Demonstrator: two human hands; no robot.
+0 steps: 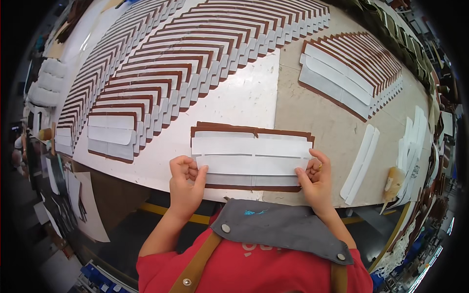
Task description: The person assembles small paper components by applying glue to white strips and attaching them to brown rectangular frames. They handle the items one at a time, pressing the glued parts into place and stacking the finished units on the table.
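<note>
The left hand (189,178) and right hand (315,181) pinched a white strip (249,166), one at either end, thumbs on top. It was over a brown-edged panel (222,143) (whether touching, I couldn't tell) on the table (246,97). Overlapping panels (198,61) fanned out beyond; loose strips (360,163) lay rightward.

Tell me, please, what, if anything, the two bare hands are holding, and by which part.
A long, flat, white paper-like strip: the bare left hand holds it at its left end, the bare right hand at its right end.
</note>
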